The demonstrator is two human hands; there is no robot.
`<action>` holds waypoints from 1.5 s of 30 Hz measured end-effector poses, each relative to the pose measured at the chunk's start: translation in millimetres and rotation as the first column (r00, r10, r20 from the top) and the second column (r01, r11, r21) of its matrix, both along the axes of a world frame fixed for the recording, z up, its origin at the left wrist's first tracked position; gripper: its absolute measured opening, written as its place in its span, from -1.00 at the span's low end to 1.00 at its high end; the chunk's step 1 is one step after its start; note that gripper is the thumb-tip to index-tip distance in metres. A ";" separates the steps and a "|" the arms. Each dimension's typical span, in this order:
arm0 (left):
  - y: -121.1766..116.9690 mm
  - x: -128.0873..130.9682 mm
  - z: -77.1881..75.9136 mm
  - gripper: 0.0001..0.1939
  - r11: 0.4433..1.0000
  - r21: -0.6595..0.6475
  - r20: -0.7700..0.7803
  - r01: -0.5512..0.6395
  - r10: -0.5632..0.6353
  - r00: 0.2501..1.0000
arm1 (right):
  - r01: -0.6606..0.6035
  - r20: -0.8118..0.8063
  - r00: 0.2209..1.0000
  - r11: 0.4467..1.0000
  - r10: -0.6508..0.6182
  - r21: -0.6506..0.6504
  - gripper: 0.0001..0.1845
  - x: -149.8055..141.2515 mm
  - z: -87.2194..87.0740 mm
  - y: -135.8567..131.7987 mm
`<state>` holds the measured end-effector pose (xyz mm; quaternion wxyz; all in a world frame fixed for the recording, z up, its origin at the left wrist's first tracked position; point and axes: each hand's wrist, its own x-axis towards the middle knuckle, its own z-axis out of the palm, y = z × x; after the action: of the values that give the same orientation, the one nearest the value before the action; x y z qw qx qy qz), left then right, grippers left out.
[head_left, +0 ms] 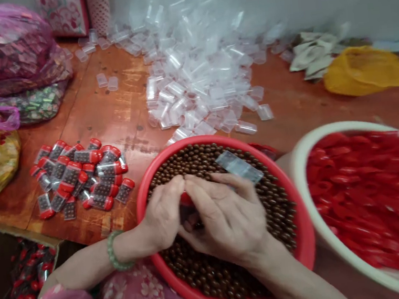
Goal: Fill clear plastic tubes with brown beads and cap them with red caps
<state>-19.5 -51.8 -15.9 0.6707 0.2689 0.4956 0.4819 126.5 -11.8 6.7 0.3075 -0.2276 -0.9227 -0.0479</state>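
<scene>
My left hand point(164, 215) and my right hand point(228, 215) meet over a red basin point(307, 247) full of round brown balls point(214, 275). Between them they grip a small plastic container with a red cap point(185, 197); my fingers hide most of it. The left fingertips press together at its top, while the right fingers wrap over it. A flat, clear plastic piece point(239, 165) lies on the balls just beyond my right hand.
Filled, red-capped containers point(80, 177) lie in a heap at left on the wooden table point(109, 112). Clear empty containers point(199, 82) are piled behind the basin. A white basin point(298, 167) of red caps point(367, 197) stands at right. Bulging pink bags point(8, 51) sit far left.
</scene>
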 end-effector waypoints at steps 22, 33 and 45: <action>26.4 -152.1 -20.4 -0.67 0.946 0.233 -0.948 0.224 0.273 -0.163 | 0.713 0.504 0.697 0.571 -0.510 -0.408 -0.65 73.0 -0.5 63.3; 54.2 -43.6 11.3 -0.83 0.559 0.429 -0.890 0.709 0.398 0.225 | 0.407 0.467 0.875 0.713 -0.125 -0.571 -0.50 104.9 6.5 37.2; 43.4 -18.4 9.6 -0.69 0.477 0.300 -0.953 0.826 0.113 0.281 | 0.480 0.683 0.730 0.735 -0.032 -0.479 -0.85 104.1 27.7 42.4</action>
<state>-37.9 -8.4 -6.3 0.1938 0.8641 0.4108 0.2168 230.7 30.6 34.4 -0.1266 -0.4198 -0.8872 0.1435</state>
